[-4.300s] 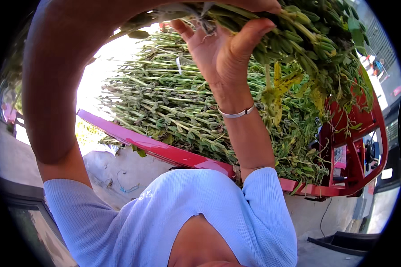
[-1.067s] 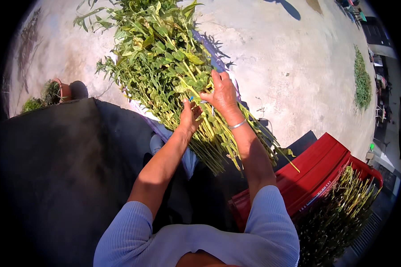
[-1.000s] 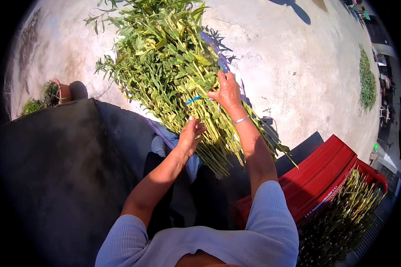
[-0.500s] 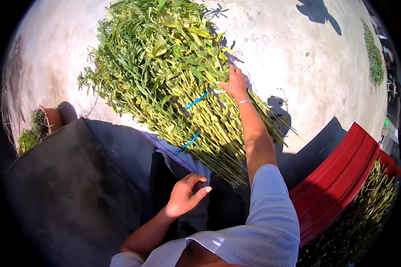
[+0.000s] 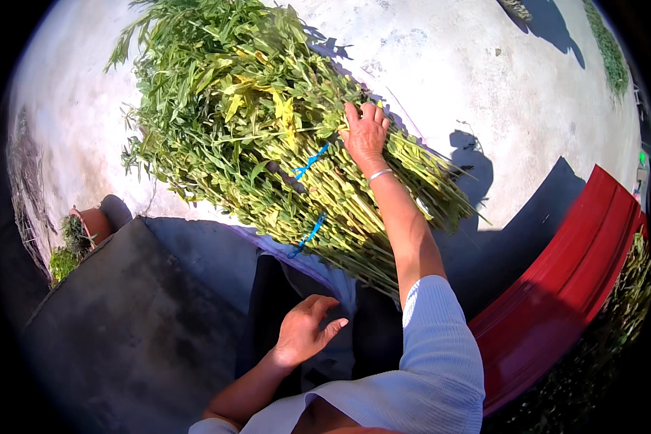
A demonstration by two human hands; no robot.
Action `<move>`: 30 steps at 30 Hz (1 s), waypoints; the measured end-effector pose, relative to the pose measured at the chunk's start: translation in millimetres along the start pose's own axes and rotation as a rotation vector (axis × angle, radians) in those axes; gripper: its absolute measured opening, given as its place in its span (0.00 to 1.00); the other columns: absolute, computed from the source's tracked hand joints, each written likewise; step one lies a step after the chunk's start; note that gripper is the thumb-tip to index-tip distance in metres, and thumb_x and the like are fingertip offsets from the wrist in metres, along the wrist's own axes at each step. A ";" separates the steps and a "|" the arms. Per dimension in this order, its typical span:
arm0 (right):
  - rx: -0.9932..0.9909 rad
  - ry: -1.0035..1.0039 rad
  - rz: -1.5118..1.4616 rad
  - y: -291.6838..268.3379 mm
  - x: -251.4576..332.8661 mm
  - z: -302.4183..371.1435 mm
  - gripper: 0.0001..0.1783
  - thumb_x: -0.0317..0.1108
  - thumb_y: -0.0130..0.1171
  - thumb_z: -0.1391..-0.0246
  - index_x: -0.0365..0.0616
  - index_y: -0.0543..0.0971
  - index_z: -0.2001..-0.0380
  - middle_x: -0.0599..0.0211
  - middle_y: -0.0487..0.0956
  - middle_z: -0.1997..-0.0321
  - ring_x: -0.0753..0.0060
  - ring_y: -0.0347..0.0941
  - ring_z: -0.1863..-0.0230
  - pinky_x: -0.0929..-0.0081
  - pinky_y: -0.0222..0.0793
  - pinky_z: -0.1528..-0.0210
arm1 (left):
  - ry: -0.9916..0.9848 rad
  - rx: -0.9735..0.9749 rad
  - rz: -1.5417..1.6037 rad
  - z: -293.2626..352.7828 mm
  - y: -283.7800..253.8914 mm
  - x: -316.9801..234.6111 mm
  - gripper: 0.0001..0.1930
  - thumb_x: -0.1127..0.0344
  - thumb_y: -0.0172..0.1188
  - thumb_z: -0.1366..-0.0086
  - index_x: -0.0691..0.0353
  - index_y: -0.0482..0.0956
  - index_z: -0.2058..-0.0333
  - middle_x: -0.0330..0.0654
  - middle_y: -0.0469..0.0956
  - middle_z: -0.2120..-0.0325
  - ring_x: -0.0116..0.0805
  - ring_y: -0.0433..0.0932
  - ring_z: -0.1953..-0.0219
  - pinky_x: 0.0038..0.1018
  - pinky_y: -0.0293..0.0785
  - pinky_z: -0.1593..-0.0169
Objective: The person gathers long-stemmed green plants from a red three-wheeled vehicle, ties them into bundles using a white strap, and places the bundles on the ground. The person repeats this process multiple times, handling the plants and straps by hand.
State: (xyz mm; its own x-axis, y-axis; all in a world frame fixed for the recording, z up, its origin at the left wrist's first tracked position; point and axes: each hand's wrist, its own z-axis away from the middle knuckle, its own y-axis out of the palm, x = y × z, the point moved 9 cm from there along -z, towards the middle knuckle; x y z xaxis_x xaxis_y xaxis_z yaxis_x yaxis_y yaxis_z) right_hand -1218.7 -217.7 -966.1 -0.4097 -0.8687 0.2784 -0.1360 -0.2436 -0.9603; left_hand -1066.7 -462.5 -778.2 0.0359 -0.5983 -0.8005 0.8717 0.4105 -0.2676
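Observation:
A big heap of leafy green and yellowish plant stalks (image 5: 217, 130) lies on a sheet with a purple edge (image 5: 288, 254), leaves toward the far left and cut stems toward me. Two blue ties, one upper (image 5: 311, 162) and one lower (image 5: 311, 236), show among the stems. My right hand (image 5: 366, 139) reaches over the heap's right side, its fingers bent down around some stalks; their tips are hidden in the greenery. Close to my body, below the stem ends, my left hand (image 5: 305, 330) hovers with thumb and fingers apart, holding nothing.
At the right a curved red metal sheet (image 5: 557, 267) stands beside more cut plants (image 5: 622, 311). A clay pot (image 5: 94, 224) sits at the left behind a dark grey slab (image 5: 130, 296). Pale concrete (image 5: 441, 65) surrounds the heap; dry stems (image 5: 29, 173) lie far left.
My right hand has shifted slightly left, its fingers now bent over the stalks. Leaves at the top of the heap have been disturbed. The view has turned a little; my left hand stays apart.

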 end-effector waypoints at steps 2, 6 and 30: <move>-0.012 0.064 -0.007 1.1 -9.5 -19.3 0.32 0.38 0.72 0.67 0.57 0.71 0.54 0.65 0.66 0.58 0.58 0.60 0.52 0.60 0.55 0.55 | 0.016 0.018 -0.034 -3.3 -1.4 -1.4 0.19 0.56 0.64 0.44 0.64 0.74 0.61 0.46 0.75 0.66 0.41 0.77 0.73 0.31 0.74 0.69; -0.037 0.129 0.048 23.3 14.8 7.4 0.34 0.41 0.72 0.66 0.56 0.69 0.52 0.64 0.66 0.55 0.57 0.59 0.48 0.59 0.54 0.53 | 0.027 0.022 -0.039 -9.1 1.9 -10.1 0.19 0.56 0.64 0.44 0.65 0.74 0.60 0.46 0.75 0.66 0.41 0.77 0.72 0.32 0.74 0.68; -0.245 0.167 -0.314 -17.1 -44.8 -40.6 0.07 0.30 0.53 0.48 0.40 0.77 0.77 0.53 0.76 0.73 0.47 0.73 0.70 0.56 0.70 0.66 | -0.014 0.037 -0.279 4.9 30.3 3.2 0.20 0.54 0.63 0.45 0.61 0.75 0.59 0.46 0.76 0.64 0.48 0.77 0.64 0.35 0.75 0.63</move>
State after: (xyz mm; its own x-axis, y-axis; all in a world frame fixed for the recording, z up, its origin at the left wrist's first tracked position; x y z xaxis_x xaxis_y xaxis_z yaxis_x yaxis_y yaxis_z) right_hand -1234.6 -157.1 -961.4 -0.4522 -0.6820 0.5748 -0.4795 -0.3575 -0.8014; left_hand -1037.8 -455.3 -786.3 -0.2015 -0.6938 -0.6914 0.8660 0.2036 -0.4567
